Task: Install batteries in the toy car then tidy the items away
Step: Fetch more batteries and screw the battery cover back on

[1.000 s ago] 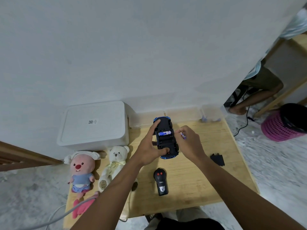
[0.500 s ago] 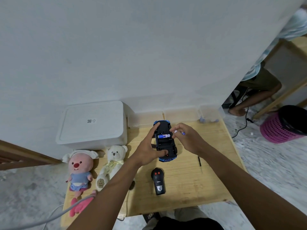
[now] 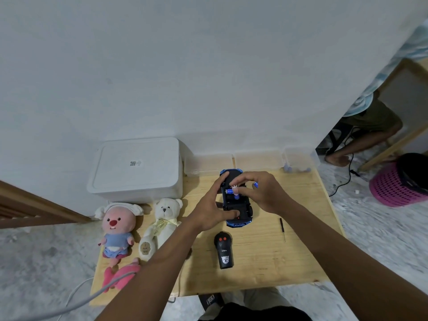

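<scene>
A pale wooden desk (image 3: 266,262) stands against a white wall (image 3: 208,77) on a grey speckled floor (image 3: 46,251). It carries a white lidded box (image 3: 136,167) at the back left, a black remote (image 3: 223,251) near the front and a thin screwdriver (image 3: 282,228) to the right. The blue toy car (image 3: 240,218) lies upside down at mid-desk. The left hand (image 3: 207,212) grips it, its fingers (image 3: 232,213) curled round the body. The right hand (image 3: 266,193) fingers (image 3: 243,179) pinch a battery (image 3: 235,192), tilted into the open compartment.

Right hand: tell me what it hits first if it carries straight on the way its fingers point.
Probably the toy car: the right hand points left and down, its fingers pinching a battery over the open battery bay in the car's underside. The left hand lies beyond. Depth is unclear.
</scene>
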